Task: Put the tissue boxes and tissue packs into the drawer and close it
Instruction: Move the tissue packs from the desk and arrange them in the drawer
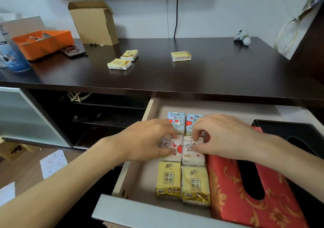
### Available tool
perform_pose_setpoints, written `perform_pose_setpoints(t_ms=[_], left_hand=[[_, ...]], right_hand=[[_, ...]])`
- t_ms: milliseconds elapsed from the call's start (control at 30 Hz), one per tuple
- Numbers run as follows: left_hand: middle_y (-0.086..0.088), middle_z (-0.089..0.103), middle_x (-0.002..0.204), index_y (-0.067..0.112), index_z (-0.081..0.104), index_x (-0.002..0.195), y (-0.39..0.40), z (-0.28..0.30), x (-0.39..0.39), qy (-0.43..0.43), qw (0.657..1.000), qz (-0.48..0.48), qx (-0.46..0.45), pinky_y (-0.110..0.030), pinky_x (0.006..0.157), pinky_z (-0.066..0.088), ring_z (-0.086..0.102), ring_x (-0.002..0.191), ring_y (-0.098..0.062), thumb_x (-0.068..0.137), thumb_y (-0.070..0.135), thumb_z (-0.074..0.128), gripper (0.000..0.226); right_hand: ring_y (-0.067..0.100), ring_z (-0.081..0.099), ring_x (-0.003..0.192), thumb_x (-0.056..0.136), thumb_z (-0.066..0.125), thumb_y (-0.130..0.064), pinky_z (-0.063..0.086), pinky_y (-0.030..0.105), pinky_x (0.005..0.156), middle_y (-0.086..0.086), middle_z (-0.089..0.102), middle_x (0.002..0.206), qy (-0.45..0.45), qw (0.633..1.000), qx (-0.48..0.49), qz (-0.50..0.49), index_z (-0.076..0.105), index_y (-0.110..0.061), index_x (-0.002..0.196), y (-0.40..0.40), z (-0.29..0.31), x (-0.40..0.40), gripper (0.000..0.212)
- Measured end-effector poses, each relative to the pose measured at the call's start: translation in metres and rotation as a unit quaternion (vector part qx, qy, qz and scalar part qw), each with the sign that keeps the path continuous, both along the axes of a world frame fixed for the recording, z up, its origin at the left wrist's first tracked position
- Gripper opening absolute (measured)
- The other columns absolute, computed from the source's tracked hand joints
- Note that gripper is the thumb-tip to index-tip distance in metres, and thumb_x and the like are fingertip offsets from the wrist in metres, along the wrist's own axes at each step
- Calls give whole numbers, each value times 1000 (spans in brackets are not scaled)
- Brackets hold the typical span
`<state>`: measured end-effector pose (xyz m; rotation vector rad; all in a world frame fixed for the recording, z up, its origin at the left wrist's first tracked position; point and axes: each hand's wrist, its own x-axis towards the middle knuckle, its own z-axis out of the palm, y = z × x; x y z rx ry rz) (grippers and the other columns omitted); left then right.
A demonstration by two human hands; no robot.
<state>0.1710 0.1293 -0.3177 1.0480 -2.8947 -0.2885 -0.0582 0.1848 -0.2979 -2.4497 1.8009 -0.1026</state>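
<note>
Fingers [172, 151] over white packs [192, 155] — prints half-hidden

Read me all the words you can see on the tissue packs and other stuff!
"清风" and "原木纯品": left yellow pack in the drawer.
"清风" and "原木纯品": right yellow pack beside it.
Small print along both packs' bottoms: too small to read.
White heart packs: writing mostly hidden by the hands, unreadable.
Blue heart packs: top characters blurred.
Three yellow packs on the desk: too small.
Blue bottle: label blurred.

- Six tissue packs [182, 157] lay in two columns in the drawer [133, 178], lower centre.
- A tissue box [228, 192] sat right of them.
- Three packs [122, 61] lay on the table [219, 69] above.
</note>
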Motion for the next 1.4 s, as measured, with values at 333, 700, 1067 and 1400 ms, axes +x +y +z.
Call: perform_pose_setpoints(t_ms=[333, 700, 1067, 1400], left_hand=[[20, 69, 96, 35, 66, 111, -83, 57, 21, 253, 946, 174, -104, -34, 79, 57, 64, 91, 2, 92, 35, 56, 22], [-12, 33, 153, 17, 37, 147, -221, 57, 49, 101, 915, 381, -84, -49, 103, 40, 28, 140, -32, 91, 35, 53, 61], [-4, 54, 128, 15, 60, 111, -217, 33, 43, 148, 934, 321, -60, -40, 90, 46, 53, 112, -27, 89, 28, 55, 27], [2, 48, 124, 30, 68, 91, -161, 41, 17, 215, 952, 214, 43, -43, 103, 39, 45, 121, -19, 84, 40, 71, 13]], right_hand=[[3, 64, 100, 90, 69, -32, 54, 37, 87, -19, 69, 107, -289, 948, -126, -45, 70, -35, 108, -111, 41, -1, 18], [30, 32, 144, 96, 56, -32, 43, 46, 102, 8, 38, 157, -167, 963, -91, -191, 40, -17, 153, -264, 36, 19, 61], [26, 46, 125, 102, 45, -20, 50, 41, 89, 4, 53, 140, 27, 979, -148, -136, 52, -19, 145, -261, 21, 4, 44], [22, 51, 98, 95, 65, -39, 36, 36, 69, -6, 58, 92, -23, 979, -194, -51, 75, -22, 108, -189, 32, -7, 24]])
